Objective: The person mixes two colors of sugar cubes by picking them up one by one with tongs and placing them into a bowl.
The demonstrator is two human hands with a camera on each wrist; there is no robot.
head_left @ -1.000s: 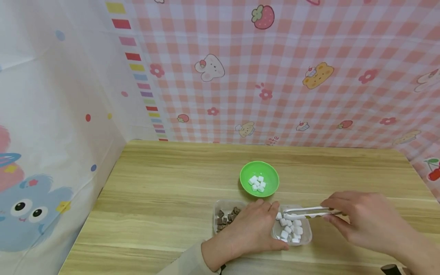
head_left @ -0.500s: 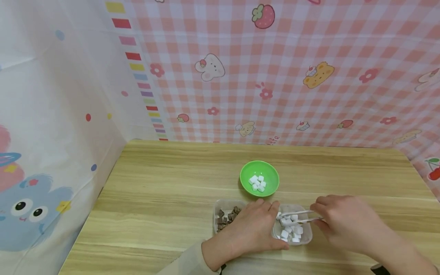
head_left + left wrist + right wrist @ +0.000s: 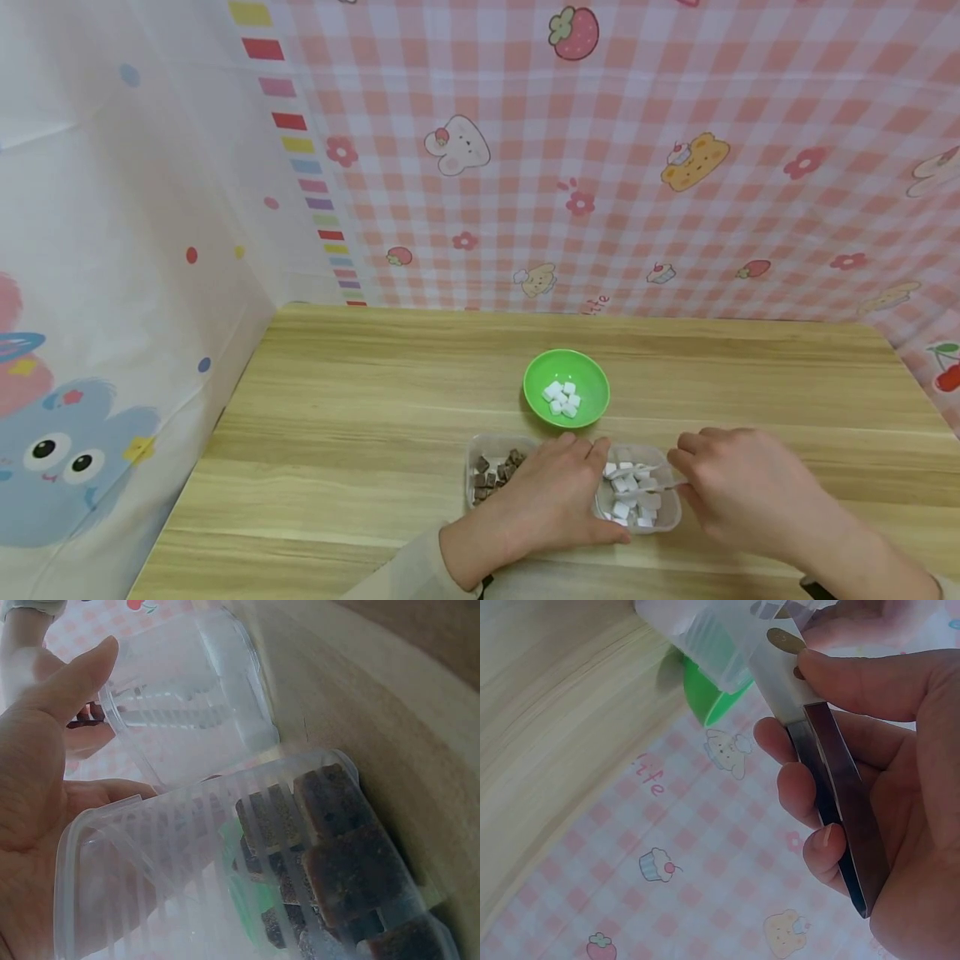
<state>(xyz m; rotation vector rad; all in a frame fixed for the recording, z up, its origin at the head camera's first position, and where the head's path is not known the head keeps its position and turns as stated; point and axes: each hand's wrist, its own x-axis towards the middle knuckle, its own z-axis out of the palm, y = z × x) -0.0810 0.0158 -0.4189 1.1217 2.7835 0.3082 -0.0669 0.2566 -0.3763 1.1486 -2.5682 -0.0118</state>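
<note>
My left hand point(image 3: 551, 492) grips the left side of a clear plastic box point(image 3: 672, 518) of white sugar cubes point(image 3: 622, 509), fingers at its far side and thumb at the near side. In the left wrist view its thumb point(image 3: 86, 679) lies at that box's rim. My right hand point(image 3: 750, 492) holds a pair of tongs point(image 3: 832, 787), white with gold ovals toward the tips and dark at the handle end. The tong tips are down among the white cubes; whether they pinch one cannot be made out. Beyond stands a green bowl point(image 3: 588, 375) with several white cubes inside.
A second clear box point(image 3: 474, 446) with brown sugar cubes point(image 3: 349, 870) stands left of the first, partly hidden under my left hand and wrist. The wooden table point(image 3: 360, 400) meets a pink checked cloth point(image 3: 510, 208) at the back and a pale cloth at the left.
My right hand has moved left and brought the tongs down into the box of white cubes; the tongs' arms spread on the way. My left hand has stayed in place.
</note>
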